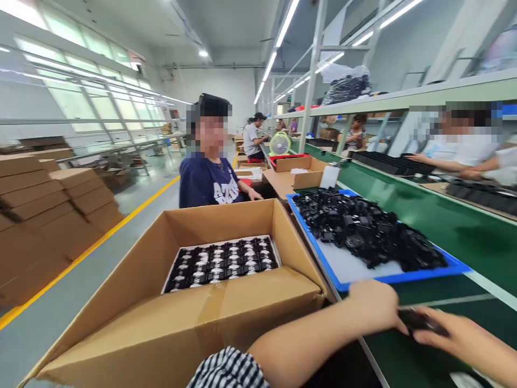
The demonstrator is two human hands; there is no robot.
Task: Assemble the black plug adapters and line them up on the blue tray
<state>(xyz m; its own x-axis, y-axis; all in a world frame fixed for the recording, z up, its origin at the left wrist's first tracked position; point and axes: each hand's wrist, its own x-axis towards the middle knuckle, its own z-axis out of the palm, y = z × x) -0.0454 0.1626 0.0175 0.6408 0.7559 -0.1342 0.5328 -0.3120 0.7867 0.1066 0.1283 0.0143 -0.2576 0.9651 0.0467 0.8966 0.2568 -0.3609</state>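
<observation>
Your left hand (375,303) and right hand (458,334) both grip one black part (420,321), fingers closed on its opposite ends. You have it over the green counter (407,361), just in front of the tray (404,278); blur hides its exact shape. The tray's blue near rim runs close beyond your left hand, so room on that side is tight. Green surface shows below the part and also past the tray's far side, giving you some space there. Inside the tray, a pile (355,226) of black parts reaches the right rim, while white floor shows along the near left. Your left forearm crosses the counter's metal edge, near the corner of the open carton (173,339). Rows of black-and-white pieces (226,261) sit low inside its walls. Beyond the carton is a co-worker (208,180).
</observation>
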